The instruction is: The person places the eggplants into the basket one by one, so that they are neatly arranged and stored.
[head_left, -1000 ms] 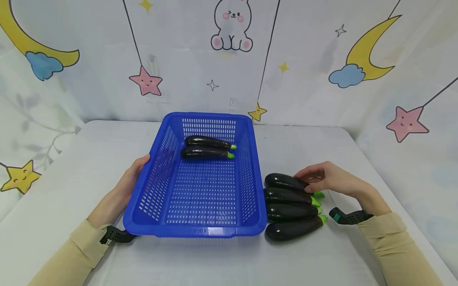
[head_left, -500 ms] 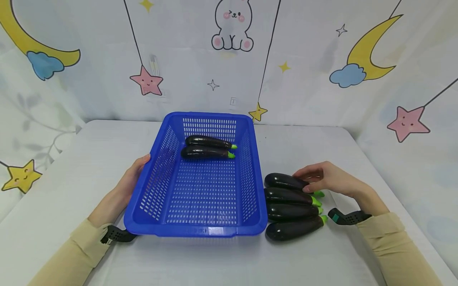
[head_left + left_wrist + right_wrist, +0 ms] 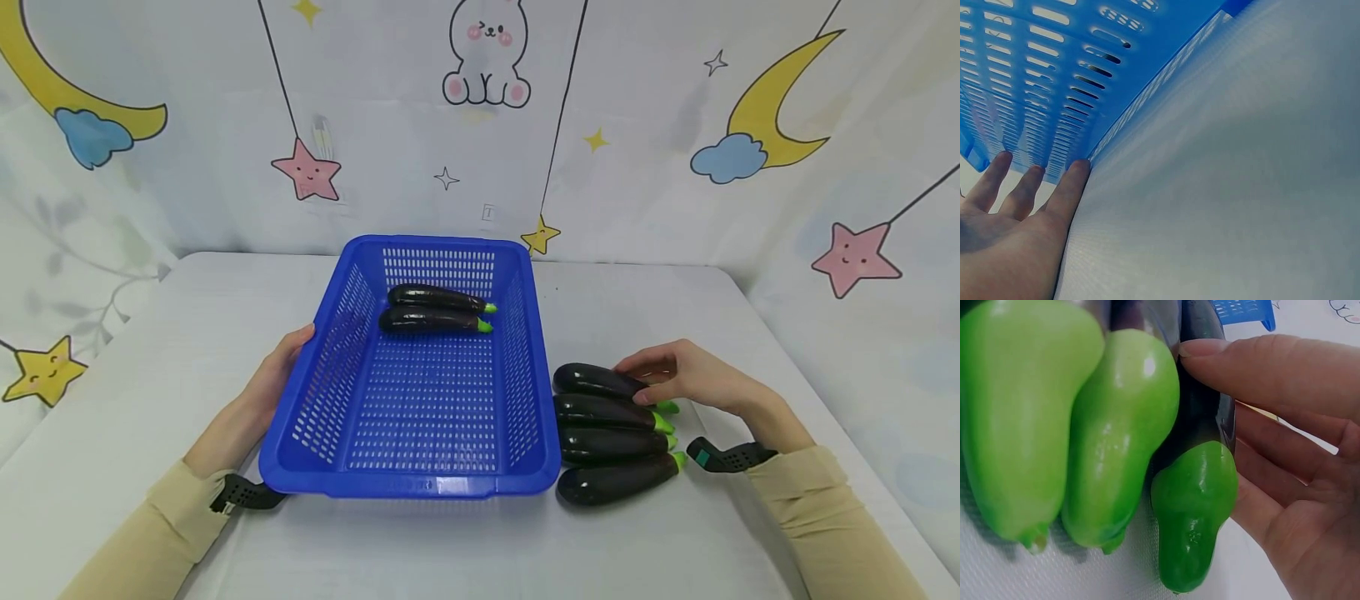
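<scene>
Both hands were at work at once: at the left of the frame the left hand [image 3: 258, 396] lay against the outer side of a blue rectangular plastic basket with slotted walls [image 3: 375, 484], its fingers extended and their tips touching the wall rather than wrapping it, while at the right the right hand [image 3: 690, 375] pinched a long, glossy, near-black eggplant with a green stem cap [image 3: 596, 380] between thumb and fingers, close to the stem end. That held eggplant was the uppermost of a row on the white cloth-covered counter [image 3: 480, 550], just beside the basket's right rim; three matching dark eggplants with bright green stem caps [image 3: 607, 446] lay below it in the frame, caps pointing right. Two further shiny black eggplants with green tips [image 3: 427, 320] rested side by side in the basket, towards its far wall in the upper middle of the frame. Several slips seemed possible. With the grip so near the stem, the thicker left end would probably sag if lifted, and the slick skin could let the eggplant twist out of a light pinch. Its neighbour lay so close to the thumb that a sideways pull might roll it away. A low path leftward could knock the thick end on the basket's rim, and too firm a push from the extended left fingers might slide the basket into the row.
</scene>
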The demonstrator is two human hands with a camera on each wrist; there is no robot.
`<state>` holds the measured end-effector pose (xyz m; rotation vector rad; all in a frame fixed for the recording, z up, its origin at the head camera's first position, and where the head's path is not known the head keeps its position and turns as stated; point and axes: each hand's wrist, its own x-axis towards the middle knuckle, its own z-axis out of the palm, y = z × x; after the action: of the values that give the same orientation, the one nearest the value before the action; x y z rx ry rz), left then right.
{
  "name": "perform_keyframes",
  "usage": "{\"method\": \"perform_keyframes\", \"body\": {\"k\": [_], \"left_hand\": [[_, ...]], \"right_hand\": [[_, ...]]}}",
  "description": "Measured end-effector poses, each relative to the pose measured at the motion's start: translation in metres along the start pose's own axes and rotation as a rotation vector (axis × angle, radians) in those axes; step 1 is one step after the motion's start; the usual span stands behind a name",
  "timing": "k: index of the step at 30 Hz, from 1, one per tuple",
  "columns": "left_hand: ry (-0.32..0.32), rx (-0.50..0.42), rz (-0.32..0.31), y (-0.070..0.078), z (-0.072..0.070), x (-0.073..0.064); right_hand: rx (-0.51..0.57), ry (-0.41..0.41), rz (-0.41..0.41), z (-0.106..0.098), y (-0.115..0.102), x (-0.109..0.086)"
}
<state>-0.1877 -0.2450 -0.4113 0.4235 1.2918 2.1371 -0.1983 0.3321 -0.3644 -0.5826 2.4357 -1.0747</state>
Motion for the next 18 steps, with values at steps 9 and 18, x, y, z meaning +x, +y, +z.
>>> {"method": "perform_keyframes", "body": {"k": [9,18], "left_hand": [[-0.026,-0.025,0.000,0.0007,0.0006,0.0004],[-0.007,0.002,-0.009,0.0012,0.0004,0.0000]], "right_hand": [[-0.007,0.010,-0.003,0.0000,-0.0010,-0.0008],[-0.021,0.055,-0.003,-0.0005,-0.0034,-0.0018]]}}
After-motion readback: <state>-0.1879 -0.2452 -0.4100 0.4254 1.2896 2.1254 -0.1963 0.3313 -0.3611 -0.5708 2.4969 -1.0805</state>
